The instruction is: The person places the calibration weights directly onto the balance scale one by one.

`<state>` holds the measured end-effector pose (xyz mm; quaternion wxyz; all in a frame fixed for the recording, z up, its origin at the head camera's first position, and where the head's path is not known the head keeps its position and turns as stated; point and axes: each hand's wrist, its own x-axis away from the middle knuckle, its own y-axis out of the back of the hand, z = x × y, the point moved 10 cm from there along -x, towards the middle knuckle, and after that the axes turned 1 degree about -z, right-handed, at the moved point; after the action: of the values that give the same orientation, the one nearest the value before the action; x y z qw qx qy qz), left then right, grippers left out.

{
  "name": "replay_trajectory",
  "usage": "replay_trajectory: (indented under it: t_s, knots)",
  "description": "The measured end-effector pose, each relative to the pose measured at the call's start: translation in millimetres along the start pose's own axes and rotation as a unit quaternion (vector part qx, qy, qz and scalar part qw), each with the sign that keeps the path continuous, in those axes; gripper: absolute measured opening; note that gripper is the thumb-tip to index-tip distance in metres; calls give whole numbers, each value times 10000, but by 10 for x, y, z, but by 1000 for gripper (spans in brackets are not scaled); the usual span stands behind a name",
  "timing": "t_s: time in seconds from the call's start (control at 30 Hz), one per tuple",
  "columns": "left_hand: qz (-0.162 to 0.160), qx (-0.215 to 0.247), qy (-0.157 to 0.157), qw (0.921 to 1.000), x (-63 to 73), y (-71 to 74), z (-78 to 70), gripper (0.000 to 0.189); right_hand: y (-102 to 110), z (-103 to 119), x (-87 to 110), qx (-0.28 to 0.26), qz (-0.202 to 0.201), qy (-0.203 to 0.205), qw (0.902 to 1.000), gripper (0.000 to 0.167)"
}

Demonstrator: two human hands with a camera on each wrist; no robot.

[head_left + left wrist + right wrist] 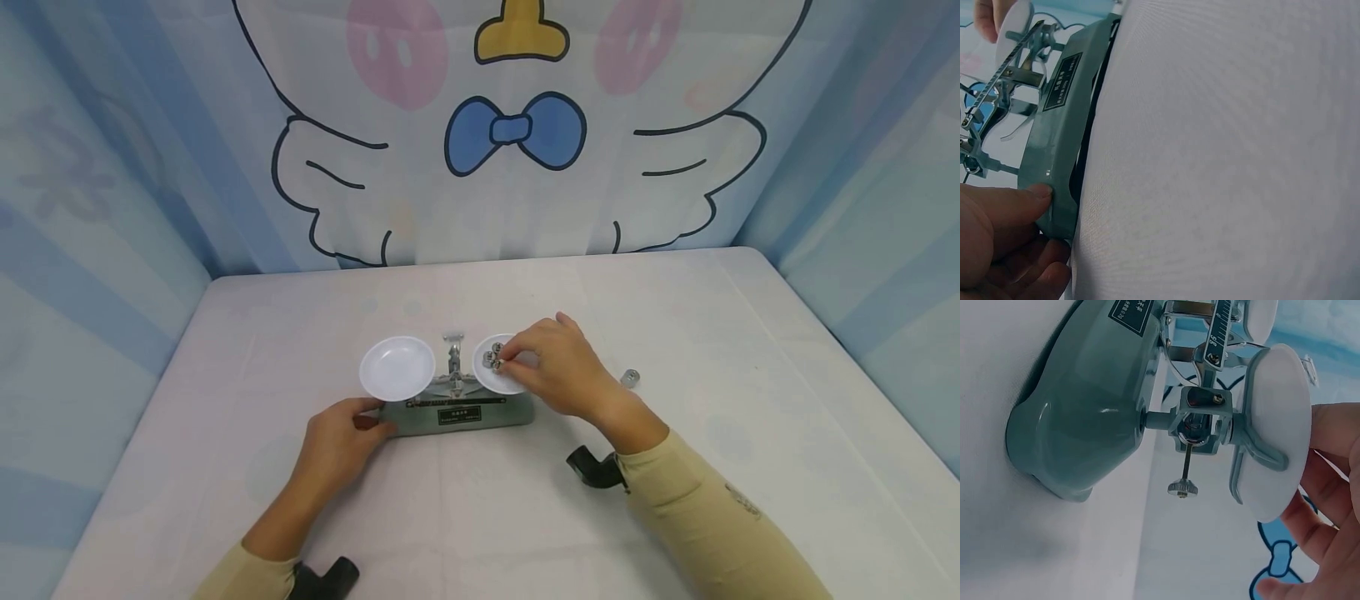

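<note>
Right sleeve [708, 517]: yours, foremost. Left hand [337, 442]: curled, gripping base [501, 417]; keep steady. Right hand [558, 364]: fingertips nearly together at weights [488, 360], hold unclear; lower lightly, never jarring pan [1288, 412].

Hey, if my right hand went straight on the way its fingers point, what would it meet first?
Your right hand would probably meet the small metal weights on the right-hand white pan. Its fingertips look right beside them, though depth is unclear and I can't tell whether they pinch one.
</note>
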<state>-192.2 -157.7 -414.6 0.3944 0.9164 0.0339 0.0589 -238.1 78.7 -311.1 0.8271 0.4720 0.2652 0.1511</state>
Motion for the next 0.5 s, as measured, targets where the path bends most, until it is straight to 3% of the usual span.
replay_trajectory:
  t_s: [0.27,0.5]
  knots:
    - [15,20,6,10000,0,4,0,42,194,-207,130,-341,-469,-201,9981,20]
    - [-34,43,-37,10000,3,6,-2,41,394,-552,284,-449,-645,-655,9947,17]
